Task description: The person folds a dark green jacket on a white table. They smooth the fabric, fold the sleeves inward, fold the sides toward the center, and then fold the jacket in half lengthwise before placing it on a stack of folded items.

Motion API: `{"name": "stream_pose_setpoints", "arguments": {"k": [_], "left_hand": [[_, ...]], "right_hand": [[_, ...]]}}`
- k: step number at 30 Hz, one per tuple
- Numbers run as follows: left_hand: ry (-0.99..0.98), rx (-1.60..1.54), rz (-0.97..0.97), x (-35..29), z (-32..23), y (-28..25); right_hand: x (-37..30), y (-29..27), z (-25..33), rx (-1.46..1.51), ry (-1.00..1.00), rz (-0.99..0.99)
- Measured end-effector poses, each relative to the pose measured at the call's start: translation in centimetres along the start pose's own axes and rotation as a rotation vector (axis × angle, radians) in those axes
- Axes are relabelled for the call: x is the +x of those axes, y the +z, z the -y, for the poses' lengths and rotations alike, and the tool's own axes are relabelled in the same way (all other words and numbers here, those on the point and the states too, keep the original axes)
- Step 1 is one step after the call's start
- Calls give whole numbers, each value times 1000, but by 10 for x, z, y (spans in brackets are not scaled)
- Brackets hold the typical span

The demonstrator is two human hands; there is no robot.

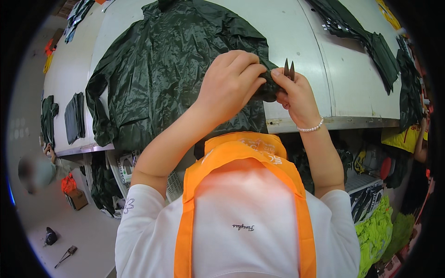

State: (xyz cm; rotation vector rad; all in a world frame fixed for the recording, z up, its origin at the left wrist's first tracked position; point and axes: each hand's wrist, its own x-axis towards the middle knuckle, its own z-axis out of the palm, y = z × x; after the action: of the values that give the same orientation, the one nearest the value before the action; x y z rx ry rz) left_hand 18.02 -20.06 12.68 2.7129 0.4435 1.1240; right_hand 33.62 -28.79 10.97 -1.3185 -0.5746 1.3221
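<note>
A shiny dark green rain jacket [162, 60] lies spread on the pale table, its collar away from me. My left hand [232, 81] is closed on the end of its right-hand sleeve [268, 91], fingers bent over the fabric. At the same sleeve end, my right hand [296, 95] pinches the cloth between thumb and fingers. That hand also carries a pair of thread snips [289, 70], whose two dark pointed blades stick up past the fingers, slightly apart. Most of the snips' handle is hidden in the palm.
Folded dark green garments [354, 32] lie at the table's far right, and another folded stack [75, 118] at the left. The table's front edge [333, 123] runs before me. Below right are bright yellow-green garments [374, 231]. At far left is another person [39, 171].
</note>
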Motion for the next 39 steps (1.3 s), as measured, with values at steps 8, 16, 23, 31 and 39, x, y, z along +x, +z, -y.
{"name": "stream_pose_setpoints", "arguments": {"k": [8, 16, 23, 31, 39], "left_hand": [[72, 8, -33, -4, 7, 12], [244, -182, 72, 2, 17, 12], [-363, -729, 267, -53, 36, 91], [-572, -779, 279, -69, 25, 128], [-504, -700, 204, -70, 22, 138]], "right_hand": [[-5, -6, 1, 134, 80, 22], [-5, -18, -4, 300, 250, 155], [13, -47, -54, 363, 371, 77], [16, -71, -100, -246, 15, -191], [-10, -64, -67, -1002, -287, -113]]}}
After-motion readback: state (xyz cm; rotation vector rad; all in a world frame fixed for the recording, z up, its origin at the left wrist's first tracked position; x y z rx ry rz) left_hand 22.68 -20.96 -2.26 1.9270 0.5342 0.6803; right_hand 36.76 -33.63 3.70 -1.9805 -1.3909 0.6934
